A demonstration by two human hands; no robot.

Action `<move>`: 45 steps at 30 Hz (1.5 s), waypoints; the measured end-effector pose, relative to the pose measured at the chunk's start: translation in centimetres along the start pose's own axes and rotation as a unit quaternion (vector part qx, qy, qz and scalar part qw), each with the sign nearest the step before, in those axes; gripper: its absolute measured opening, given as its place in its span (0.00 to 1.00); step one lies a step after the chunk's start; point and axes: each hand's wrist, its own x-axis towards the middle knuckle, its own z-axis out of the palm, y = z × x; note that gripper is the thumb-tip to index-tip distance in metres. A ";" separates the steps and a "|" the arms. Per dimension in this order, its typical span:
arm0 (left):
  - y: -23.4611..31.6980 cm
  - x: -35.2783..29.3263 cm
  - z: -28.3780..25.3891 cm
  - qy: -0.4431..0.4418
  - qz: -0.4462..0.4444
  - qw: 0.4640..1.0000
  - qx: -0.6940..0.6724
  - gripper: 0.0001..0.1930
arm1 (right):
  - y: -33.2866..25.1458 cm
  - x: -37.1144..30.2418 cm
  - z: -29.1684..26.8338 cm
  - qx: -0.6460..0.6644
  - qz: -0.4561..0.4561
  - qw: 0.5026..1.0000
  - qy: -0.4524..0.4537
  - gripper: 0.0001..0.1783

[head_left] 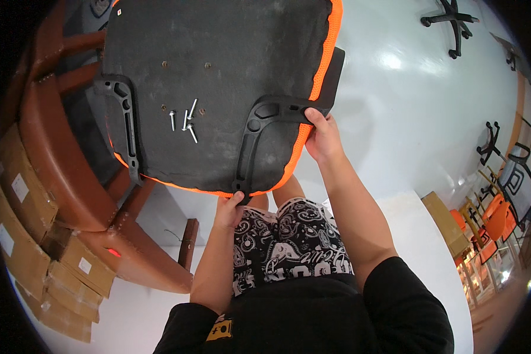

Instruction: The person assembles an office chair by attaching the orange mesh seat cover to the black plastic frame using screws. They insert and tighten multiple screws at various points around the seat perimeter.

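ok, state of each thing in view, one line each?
Seat cushion: underside up
Four bolts: loose, lying on the underside
Bolt holes: no bolts fitted
Right armrest: held at cushion's right edge
Left armrest: at cushion's left edge, unheld
Left hand: gripping right armrest's near end
Right hand: gripping its outer corner
Cardboard boxes: stacked

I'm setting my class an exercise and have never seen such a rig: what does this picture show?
There is no machine, just a person's two bare hands. One wide camera on the person's head, looking down, took this picture. A black seat, edged in orange, shows its underside, with four screws lying on it. The left hand holds the lower end of a black armrest; the right hand holds it farther up. A second armrest sits at the seat's left.
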 end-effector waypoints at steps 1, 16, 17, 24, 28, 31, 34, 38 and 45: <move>0.0 0.1 0.0 -0.005 0.004 1.000 0.003 0.30 | 0.0 0.1 -0.2 0.001 0.000 1.000 0.000 0.22; -1.0 1.8 2.4 0.048 -0.022 0.999 0.012 0.24 | -2.0 1.6 -1.2 -0.118 -0.015 0.993 -0.004 0.31; -1.0 1.9 2.5 0.047 -0.024 0.999 0.014 0.24 | -2.2 1.4 -1.0 -0.133 -0.020 0.991 0.007 0.31; -1.7 3.4 3.5 0.029 0.028 0.999 -0.010 0.23 | -3.7 1.6 -1.3 -0.253 0.032 0.960 0.117 0.35; -1.9 3.9 3.0 0.040 -0.011 0.998 0.048 0.23 | -3.6 0.1 -1.2 -0.193 0.001 0.949 0.249 0.36; -2.7 4.3 2.5 0.021 0.065 0.997 0.021 0.24 | -3.1 -1.8 -1.8 -0.273 -0.143 0.890 0.338 0.27; -2.4 4.2 1.8 0.038 0.064 0.997 0.021 0.24 | -1.8 -2.9 1.3 -0.454 -0.232 0.844 0.169 0.11; -2.0 3.5 0.5 0.012 0.082 0.997 0.007 0.24 | 1.8 0.9 8.3 -0.723 -0.404 0.546 -0.129 0.12; -1.9 2.8 -2.0 0.041 0.094 0.995 0.023 0.22 | 6.1 2.6 17.5 -0.869 -0.302 0.306 -0.244 0.13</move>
